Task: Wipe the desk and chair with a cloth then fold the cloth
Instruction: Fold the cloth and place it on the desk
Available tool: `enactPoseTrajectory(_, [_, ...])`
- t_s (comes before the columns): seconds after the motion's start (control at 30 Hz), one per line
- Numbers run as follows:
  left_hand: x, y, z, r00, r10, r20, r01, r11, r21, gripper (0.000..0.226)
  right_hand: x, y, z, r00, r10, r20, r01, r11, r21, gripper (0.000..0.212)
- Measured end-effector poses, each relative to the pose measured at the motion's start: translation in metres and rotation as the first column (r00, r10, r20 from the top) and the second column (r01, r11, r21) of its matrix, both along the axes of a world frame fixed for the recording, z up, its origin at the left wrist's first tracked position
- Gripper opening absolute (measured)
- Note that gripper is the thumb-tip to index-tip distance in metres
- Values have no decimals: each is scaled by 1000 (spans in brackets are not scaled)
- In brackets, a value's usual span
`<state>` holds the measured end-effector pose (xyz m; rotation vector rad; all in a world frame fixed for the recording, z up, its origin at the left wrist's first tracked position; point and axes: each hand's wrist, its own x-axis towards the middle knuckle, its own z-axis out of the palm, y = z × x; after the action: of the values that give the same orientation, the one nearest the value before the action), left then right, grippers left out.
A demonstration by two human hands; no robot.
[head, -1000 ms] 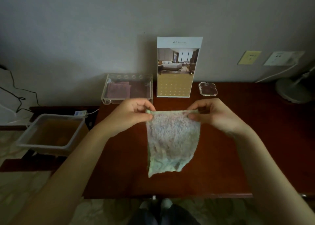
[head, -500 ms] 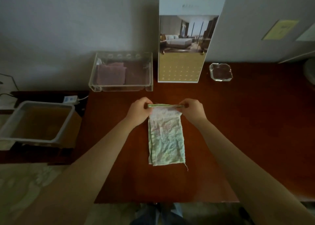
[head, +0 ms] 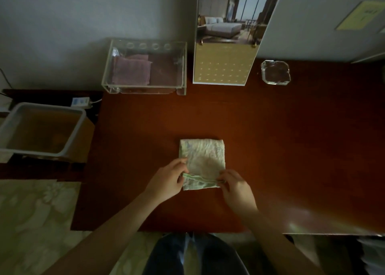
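Cloth point(head: 203, 160) on bench point(head: 291, 149), fold step in hand: left hand point(head: 166, 181) and right hand point(head: 235, 186) fingers point(head: 179, 164) pinch its near edge. Next, I reckon: square edges, press flat, release.

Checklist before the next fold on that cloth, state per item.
1. Cloth flat on the desk: ok.
2. Left hand pinches the near left corner: ok.
3. Right hand pinches the near right corner: ok.
4. Near edges flush: not ok, a lower layer shows past the held hem.
5. Bare desk between cloth and acrylic tray: ok.
6. Number of layers: cannot tell.
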<state>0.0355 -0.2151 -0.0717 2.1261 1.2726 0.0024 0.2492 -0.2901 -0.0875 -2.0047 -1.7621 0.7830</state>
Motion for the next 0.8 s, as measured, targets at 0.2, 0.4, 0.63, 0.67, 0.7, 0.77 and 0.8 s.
enactPoseTrajectory(0.2, [-6,-10,-11,988,-155,1,153,980,126,14,2,-7,-8,988,62,141,-74,994,83,22])
enactPoseTrajectory(0.4, [-9,-15,-17,981,-189,35,186,979,88,12,10,-13,-14,984,116,138,-127,989,77,23])
enactPoseTrajectory(0.63, [-10,-13,-6,955,-271,-120,293,928,230,17,18,-11,-4,961,208,184,-223,973,63,29])
enactPoseTrajectory(0.67, [-9,-11,-7,973,-214,-89,231,927,296,19,20,-6,-1,973,166,159,-181,980,86,29])
enactPoseTrajectory(0.7, [-5,-5,-6,994,-99,-53,111,935,336,23,21,4,2,987,103,127,-116,987,107,29])
enactPoseTrajectory(0.77, [9,13,-2,966,251,65,-260,929,265,22,22,33,8,994,-53,93,46,996,75,30])
enactPoseTrajectory(0.8, [16,26,-3,900,426,95,-436,884,167,26,23,49,11,991,-110,76,112,994,-17,34])
